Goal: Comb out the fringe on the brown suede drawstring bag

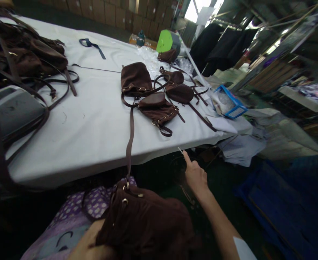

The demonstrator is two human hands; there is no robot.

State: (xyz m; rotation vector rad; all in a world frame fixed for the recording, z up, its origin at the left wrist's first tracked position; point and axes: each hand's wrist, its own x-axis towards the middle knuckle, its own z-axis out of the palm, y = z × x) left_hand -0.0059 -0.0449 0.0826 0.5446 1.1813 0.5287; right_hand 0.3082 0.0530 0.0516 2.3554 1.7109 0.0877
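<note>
While the right hand (196, 177) pinches a slim pale tool (180, 150), a brown bag (150, 216) sits below the desk's (91, 112) edge against the left hand (92, 238) — grip hidden, impossible to tell — and a snagged strap (130, 139) could drag neighbouring bags (159, 110) off.

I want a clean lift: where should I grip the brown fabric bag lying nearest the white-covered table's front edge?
Probably pinch the brown fabric bag at its gathered, gold-eyeleted rim, coming from the white-covered table's front side: that rim faces the front edge, and its folds look easy to pinch, while other brown bags lie close behind.
</note>
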